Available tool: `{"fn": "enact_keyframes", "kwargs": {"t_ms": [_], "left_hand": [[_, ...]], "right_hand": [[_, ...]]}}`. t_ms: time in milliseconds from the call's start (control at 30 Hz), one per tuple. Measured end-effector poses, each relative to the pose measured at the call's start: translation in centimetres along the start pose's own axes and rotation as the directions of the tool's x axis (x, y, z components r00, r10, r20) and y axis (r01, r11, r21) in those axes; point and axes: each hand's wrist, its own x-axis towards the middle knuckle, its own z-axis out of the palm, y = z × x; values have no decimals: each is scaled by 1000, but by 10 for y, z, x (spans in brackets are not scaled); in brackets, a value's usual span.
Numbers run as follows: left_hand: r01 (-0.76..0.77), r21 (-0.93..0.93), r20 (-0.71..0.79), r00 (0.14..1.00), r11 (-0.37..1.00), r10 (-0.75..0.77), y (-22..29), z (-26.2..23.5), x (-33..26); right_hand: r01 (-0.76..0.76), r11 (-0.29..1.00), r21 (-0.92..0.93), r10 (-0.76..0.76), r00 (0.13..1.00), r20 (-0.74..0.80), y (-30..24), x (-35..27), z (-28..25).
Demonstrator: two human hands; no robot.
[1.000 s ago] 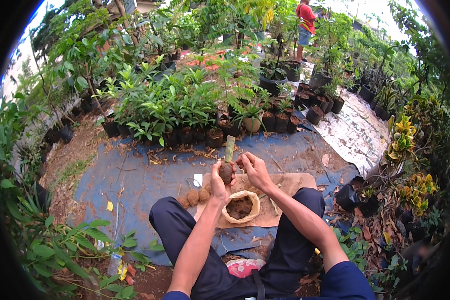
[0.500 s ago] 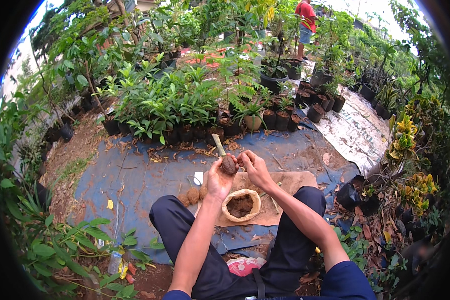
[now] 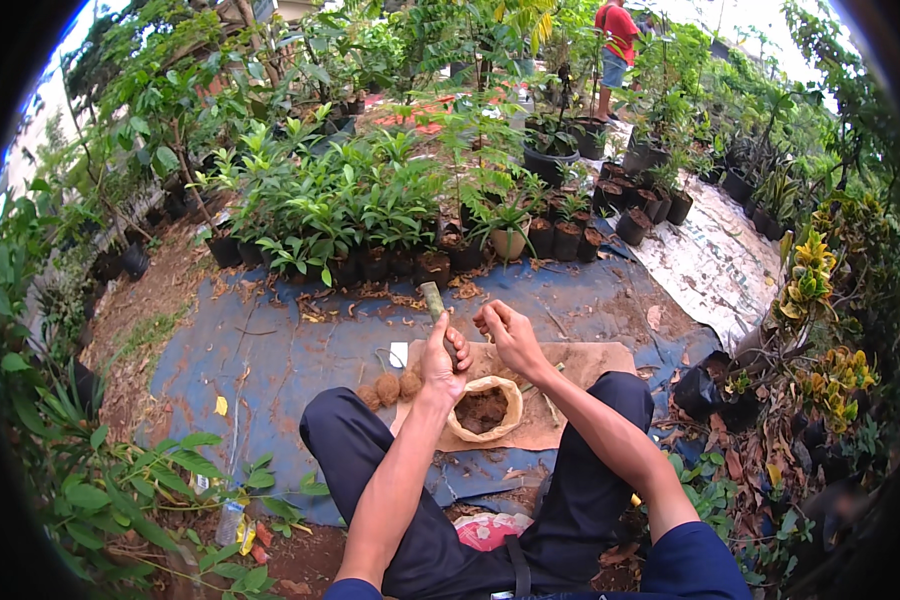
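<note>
From my remote seat, taking the soil-filled bag (image 3: 513, 418) with its crinkled, papery tan rim as centre, I see the left hand (image 3: 445, 362) at eleven o'clock, fingers wrapped round a dark, rounded soil ball (image 3: 451, 349). A smooth green stick (image 3: 432, 298) juts from that grip, tilted toward eleven. The right hand (image 3: 510, 338), near one o'clock, is curled inward; I can't tell whether it pinches anything. Rough, fibrous brown balls (image 3: 387, 388) sit between nine and ten.

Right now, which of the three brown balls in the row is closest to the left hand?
The right-end ball; the other two balls sit farther left, away from the left hand.
</note>
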Motion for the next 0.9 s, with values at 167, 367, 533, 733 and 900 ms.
{"fn": "enact_keyframes", "kwargs": {"t_ms": [167, 367, 533, 733, 900], "left_hand": [[-84, 82, -58, 994, 993, 89, 2, 9, -4], [-3, 67, -129, 992, 998, 12, 4, 12, -10], [40, 100, -63, 997, 994, -34, 4, 1, -5], [-59, 167, -170, 982, 984, 87, 0, 6, 1], [-31, 176, -114, 992, 984, 52, 1, 4, -3]], "right_hand": [[2, 999, -38, -1, 1000, 12, 0, 0, 0], [2, 999, -54, -2, 1000, 6, 0, 0, 1], [-15, 999, -51, 15, 1000, 10, -2, 0, 0], [-7, 999, -47, 7, 1000, 12, -4, 0, 0], [-24, 999, -40, 24, 1000, 12, -4, 0, -1]]}}
